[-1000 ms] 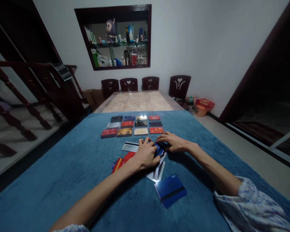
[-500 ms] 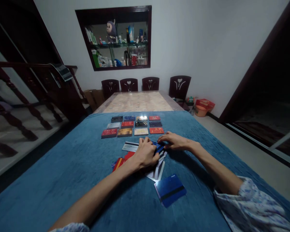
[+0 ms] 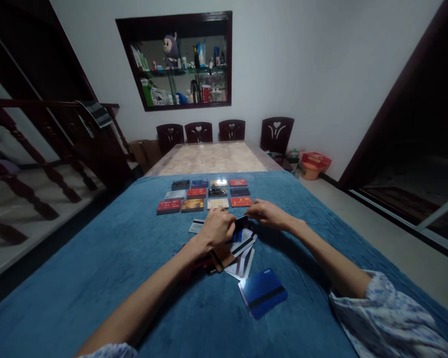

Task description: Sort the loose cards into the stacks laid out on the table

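Observation:
Between my hands a dark card (image 3: 241, 222) stands tilted above a loose pile of cards. My left hand (image 3: 218, 228) is closed on its left side, and the fingertips of my right hand (image 3: 267, 214) pinch its right end. Under them lie a brown-orange card (image 3: 222, 257), white cards with dark stripes (image 3: 242, 263) and a blue card, partly covered. A pale card (image 3: 196, 226) sticks out left of my left hand. Red cards are mostly hidden under my left wrist. Nearer to me lies a blue card with a black stripe (image 3: 263, 293), on top of another card.
Beyond my hands, small card stacks stand in three rows, among them a red stack (image 3: 168, 206) and a gold stack (image 3: 193, 205). A blue cloth (image 3: 134, 278) covers the near part of the table; its far part is bare marble (image 3: 212, 155). Chairs (image 3: 232, 130) stand behind.
The blue card between my hands has given way to a dark one held tilted. My left hand has shifted slightly left and up, uncovering the brown-orange card in the pile.

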The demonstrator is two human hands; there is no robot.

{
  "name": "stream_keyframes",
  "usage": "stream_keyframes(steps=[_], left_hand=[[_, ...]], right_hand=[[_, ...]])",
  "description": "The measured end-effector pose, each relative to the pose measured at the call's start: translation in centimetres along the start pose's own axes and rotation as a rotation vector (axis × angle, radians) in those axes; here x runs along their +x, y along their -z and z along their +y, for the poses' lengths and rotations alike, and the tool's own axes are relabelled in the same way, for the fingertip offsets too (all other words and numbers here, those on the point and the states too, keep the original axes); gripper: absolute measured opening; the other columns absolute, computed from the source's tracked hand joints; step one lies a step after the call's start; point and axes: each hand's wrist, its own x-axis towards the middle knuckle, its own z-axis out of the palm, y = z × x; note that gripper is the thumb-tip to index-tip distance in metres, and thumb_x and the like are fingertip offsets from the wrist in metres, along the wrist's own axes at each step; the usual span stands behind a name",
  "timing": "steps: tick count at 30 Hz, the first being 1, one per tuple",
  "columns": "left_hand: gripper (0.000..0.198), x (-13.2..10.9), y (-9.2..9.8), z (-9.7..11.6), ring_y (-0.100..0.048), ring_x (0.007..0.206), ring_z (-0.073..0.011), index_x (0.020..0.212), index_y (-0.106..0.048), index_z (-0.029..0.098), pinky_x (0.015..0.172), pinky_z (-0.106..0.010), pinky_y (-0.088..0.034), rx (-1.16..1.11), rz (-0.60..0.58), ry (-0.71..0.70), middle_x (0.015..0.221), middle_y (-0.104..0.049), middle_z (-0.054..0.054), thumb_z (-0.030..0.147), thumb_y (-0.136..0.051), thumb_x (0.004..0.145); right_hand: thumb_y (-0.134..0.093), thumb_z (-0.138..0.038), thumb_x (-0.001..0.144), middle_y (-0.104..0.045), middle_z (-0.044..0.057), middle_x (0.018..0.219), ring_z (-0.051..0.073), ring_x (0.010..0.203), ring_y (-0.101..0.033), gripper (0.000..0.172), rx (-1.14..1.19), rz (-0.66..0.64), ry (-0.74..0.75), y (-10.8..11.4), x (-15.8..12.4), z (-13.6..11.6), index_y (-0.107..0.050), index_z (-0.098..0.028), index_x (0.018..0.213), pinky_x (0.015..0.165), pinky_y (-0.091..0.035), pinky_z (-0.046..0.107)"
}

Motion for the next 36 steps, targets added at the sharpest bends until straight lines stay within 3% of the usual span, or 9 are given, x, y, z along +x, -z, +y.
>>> stream_keyframes(steps=[8,15,20,28,32,36], left_hand=[[0.028,0.0,0.0,-0.9,-0.058,0.102,-0.0269,0.103,-0.073,0.016,0.088,-0.040,-0.044,0.068,0.026,0.023,0.097,-0.072,-0.012,0.010,-0.049,0.090],[0.035,0.0,-1.6,-2.1,-0.055,0.104,-0.0267,0.115,-0.067,0.016,0.090,-0.041,-0.046,0.063,0.104,-0.001,0.103,-0.070,-0.012,0.006,-0.048,0.088],[0.043,-0.1,-2.3,-2.4,-0.055,0.103,-0.0275,0.127,-0.061,0.016,0.091,-0.043,-0.046,0.077,0.126,0.040,0.104,-0.070,-0.013,0.007,-0.047,0.088],[0.063,-0.3,-3.4,-2.4,-0.057,0.102,-0.0286,0.145,-0.042,0.014,0.090,-0.042,-0.046,0.103,0.092,0.062,0.110,-0.071,-0.014,0.003,-0.048,0.083],[0.061,-0.4,-3.4,-2.2,-0.058,0.101,-0.0285,0.145,-0.043,0.015,0.090,-0.042,-0.046,0.095,0.092,0.065,0.109,-0.071,-0.013,0.005,-0.047,0.084],[0.060,-0.4,-3.3,-2.3,-0.058,0.103,-0.0284,0.143,-0.045,0.016,0.091,-0.042,-0.046,0.072,0.092,0.081,0.114,-0.070,-0.013,0.005,-0.047,0.083]], right_hand=[[-0.056,-0.010,0.086,-0.071,0.009,0.100,0.021,0.095,-0.064,0.029,-0.040,0.110,-0.065,-1.2,0.2,-0.3,-0.073,-0.020,0.108,0.081,-0.048,0.030],[-0.058,-0.008,0.084,-0.069,0.007,0.102,0.018,0.086,-0.065,0.035,-0.096,0.140,-0.168,-1.5,0.1,-1.5,-0.062,-0.021,0.117,0.073,-0.044,0.025],[-0.059,-0.012,0.087,-0.072,0.007,0.099,0.020,0.086,-0.067,0.033,-0.145,0.093,-0.234,-1.5,0.1,-2.0,-0.059,-0.022,0.119,0.069,-0.041,0.025],[-0.060,-0.014,0.086,-0.073,0.009,0.111,0.023,0.098,-0.069,0.048,-0.203,0.067,-0.234,-2.4,0.2,-1.7,-0.052,-0.024,0.132,0.077,-0.047,0.028],[-0.058,-0.014,0.086,-0.073,0.011,0.111,0.025,0.097,-0.070,0.050,-0.216,0.048,-0.256,-2.7,0.2,-1.6,-0.051,-0.023,0.135,0.077,-0.049,0.031],[-0.058,-0.013,0.085,-0.069,0.011,0.125,0.026,0.106,-0.068,0.056,-0.195,0.048,-0.213,-3.0,0.2,-1.4,-0.048,-0.025,0.139,0.086,-0.050,0.035]])
